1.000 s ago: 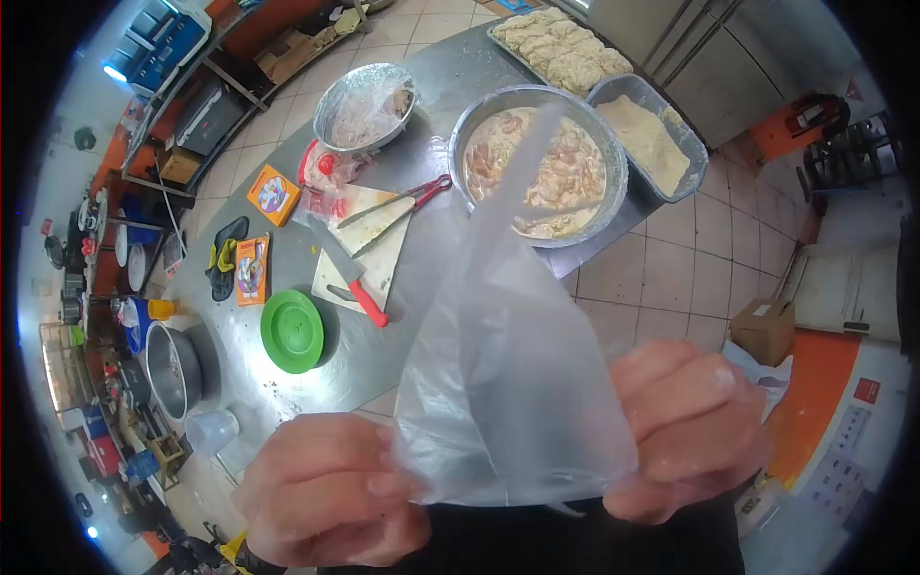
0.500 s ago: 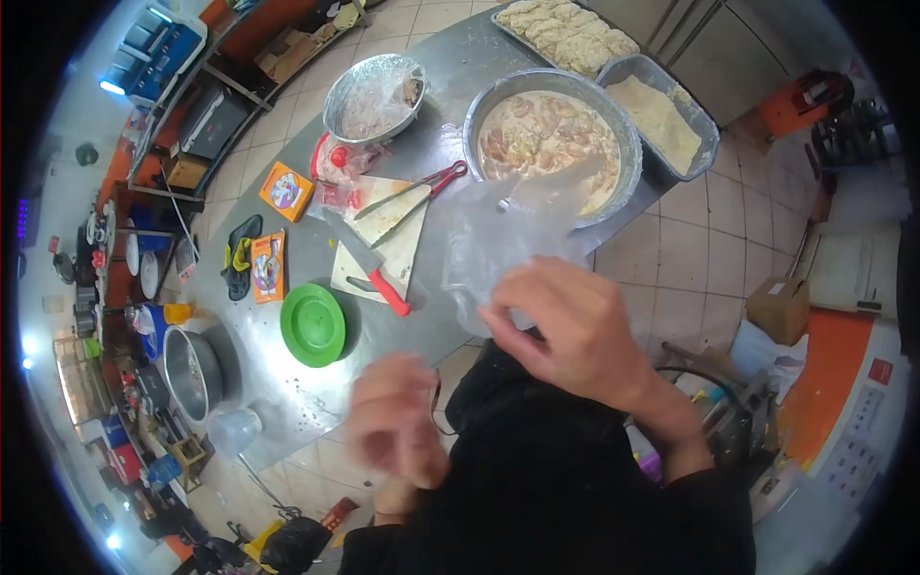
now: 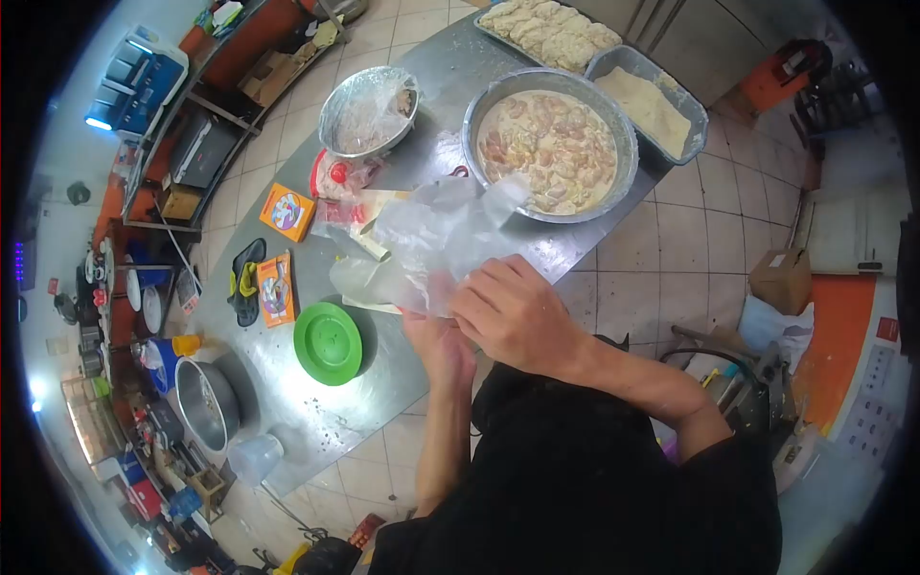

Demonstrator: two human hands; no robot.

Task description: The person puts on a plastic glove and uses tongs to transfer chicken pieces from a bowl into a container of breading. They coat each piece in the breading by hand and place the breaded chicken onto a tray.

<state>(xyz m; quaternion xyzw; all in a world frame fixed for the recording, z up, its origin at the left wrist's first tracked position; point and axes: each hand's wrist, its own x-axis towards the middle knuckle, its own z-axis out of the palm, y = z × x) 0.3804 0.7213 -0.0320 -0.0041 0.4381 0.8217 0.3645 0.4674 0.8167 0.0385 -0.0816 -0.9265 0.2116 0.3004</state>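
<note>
A thin, clear plastic bag [image 3: 422, 235] spreads out above the table in front of both hands. My right hand [image 3: 513, 311] pinches its near edge, fingers bent and pressed together. Close beside it, my left hand [image 3: 443, 347] grips the same edge from below; its fingertips show only dimly through the plastic. Under the bag lies a pale cutting board [image 3: 371, 305], mostly covered. Of the tongs, just the red handle end [image 3: 461, 172] shows. A green plate [image 3: 328, 344] sits left of my left hand.
Beyond my right hand stands a large basin [image 3: 549, 144] of meat pieces in pale batter. Behind it are a tub of flour [image 3: 652, 105] and a tray of coated pieces [image 3: 551, 34]. A plastic-covered bowl [image 3: 368, 112], orange boxes [image 3: 287, 213] and a steel bowl [image 3: 206, 402] are leftward.
My left hand has come up and right to the bag beside my right hand. The bag has swung left, now covering the knife and most of the tongs. The view has shifted slightly.
</note>
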